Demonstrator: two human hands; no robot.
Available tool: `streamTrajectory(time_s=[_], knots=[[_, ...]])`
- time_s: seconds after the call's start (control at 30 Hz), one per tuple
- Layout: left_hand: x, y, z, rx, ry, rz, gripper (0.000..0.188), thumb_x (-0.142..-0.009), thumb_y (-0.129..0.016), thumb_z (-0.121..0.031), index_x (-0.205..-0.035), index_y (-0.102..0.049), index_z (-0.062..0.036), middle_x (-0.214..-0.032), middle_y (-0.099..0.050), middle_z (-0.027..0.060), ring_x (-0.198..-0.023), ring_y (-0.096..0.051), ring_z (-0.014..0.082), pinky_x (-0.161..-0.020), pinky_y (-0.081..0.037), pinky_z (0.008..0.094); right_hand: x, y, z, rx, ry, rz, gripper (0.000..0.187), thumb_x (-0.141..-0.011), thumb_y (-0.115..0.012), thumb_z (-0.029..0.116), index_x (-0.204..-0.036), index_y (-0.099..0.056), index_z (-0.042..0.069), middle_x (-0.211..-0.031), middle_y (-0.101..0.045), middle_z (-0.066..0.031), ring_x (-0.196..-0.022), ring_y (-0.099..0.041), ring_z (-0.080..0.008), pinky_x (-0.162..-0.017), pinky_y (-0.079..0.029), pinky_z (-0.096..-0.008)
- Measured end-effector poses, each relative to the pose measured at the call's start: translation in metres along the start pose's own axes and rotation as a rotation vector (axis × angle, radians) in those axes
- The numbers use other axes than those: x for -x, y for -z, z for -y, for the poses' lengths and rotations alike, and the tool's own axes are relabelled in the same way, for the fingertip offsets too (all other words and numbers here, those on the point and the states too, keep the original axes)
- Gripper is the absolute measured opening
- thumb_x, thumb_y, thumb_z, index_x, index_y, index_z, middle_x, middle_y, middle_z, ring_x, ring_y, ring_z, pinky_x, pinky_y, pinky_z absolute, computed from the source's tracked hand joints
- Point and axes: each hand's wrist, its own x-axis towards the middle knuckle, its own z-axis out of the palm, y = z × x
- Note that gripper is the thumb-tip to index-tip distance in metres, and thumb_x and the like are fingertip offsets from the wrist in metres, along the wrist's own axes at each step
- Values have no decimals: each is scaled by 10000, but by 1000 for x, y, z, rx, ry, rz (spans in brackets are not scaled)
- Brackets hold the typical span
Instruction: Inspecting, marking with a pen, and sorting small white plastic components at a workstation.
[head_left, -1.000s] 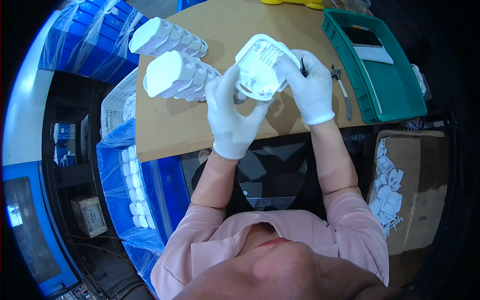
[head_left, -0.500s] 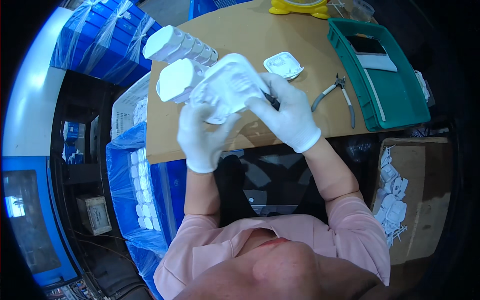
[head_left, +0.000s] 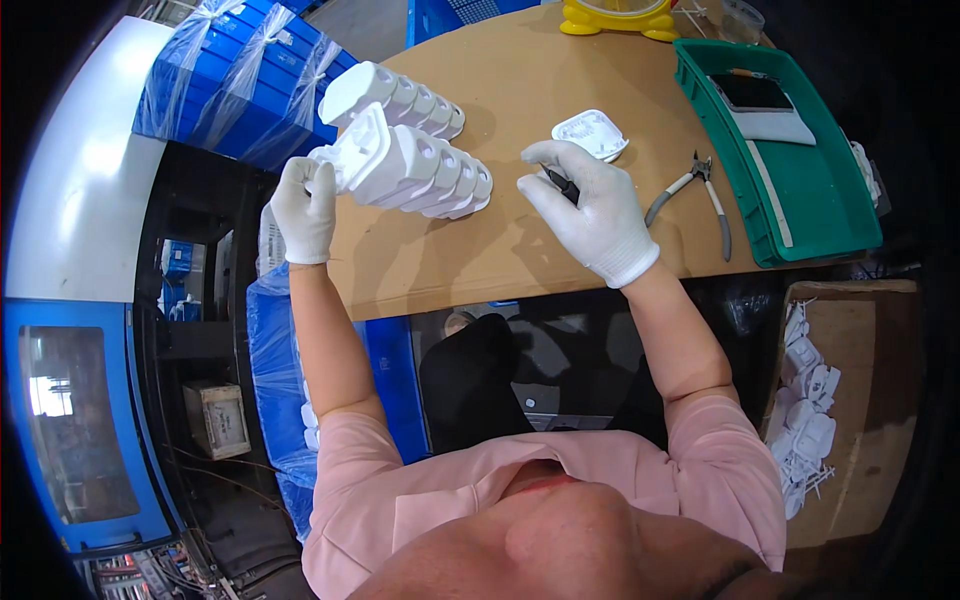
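Brown cardboard-topped worktop [head_left: 560, 150] fills the upper middle of the frame, with a green tray [head_left: 800, 170] at its upper right edge and blue wrapped crates [head_left: 230, 80] off the upper left. Two rows of nested white moulded parts lie on the worktop: the far row [head_left: 395, 98] higher up, the near row [head_left: 430, 175] just below it, both long axes running from upper left down to lower right. The left hand [head_left: 305, 210], gloved in white, is closed on a white part [head_left: 350, 160] and presses it against the upper-left end of the near row, in line with that axis. The right hand [head_left: 590, 215], also gloved, sits well right of the row, fingers curled around a small dark tool [head_left: 560, 185]. A single white lid-like part [head_left: 592, 133] lies just above it, grey pliers [head_left: 695, 190] to its right.
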Motion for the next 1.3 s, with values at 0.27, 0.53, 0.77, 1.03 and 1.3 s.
streamTrajectory(time_s=[0.27,0.53,0.77,1.03,1.3], knots=[[3,-11,19,-20,-48,52,212,-883,-585,-89,-710,-496,-7,-613,-445,14,-614,-409,69,-564,-371,245,-2,6,4,28,-57,41,237,-842,-687,178,-1028,-645,39,-786,-651,-110,-701,-639,-201,-677,-498,-298],[4,-13,15,-67,-7,89,224,-876,-623,-127,-732,-499,-10,-615,-462,51,-594,-433,119,-594,-403,258,-5,8,-7,45,-47,12,223,-847,-682,177,-1016,-649,36,-816,-667,-128,-740,-662,-212,-694,-508,-303],[4,-5,12,-184,-92,113,165,-851,-638,-143,-804,-571,0,-845,-549,120,-783,-533,211,-715,-442,310,-15,16,-31,161,-111,-55,193,-856,-670,188,-982,-656,43,-839,-671,-107,-769,-669,-214,-711,-510,-302],[16,-8,-41,-386,-139,-260,231,-804,-681,-89,-1011,-612,-16,-990,-539,129,-845,-522,239,-744,-445,323,-23,27,-50,816,-424,62,317,-861,-638,253,-1142,-613,109,-1068,-632,-126,-957,-652,-319,-822,-527,-416],[86,-120,-117,193,-357,23,255,-698,-713,3,-933,-622,-35,-902,-587,129,-856,-595,266,-749,-472,351,-23,23,-92,960,-482,218,296,-846,-622,195,-1135,-624,133,-1124,-595,-133,-981,-641,-331,-830,-528,-423]])
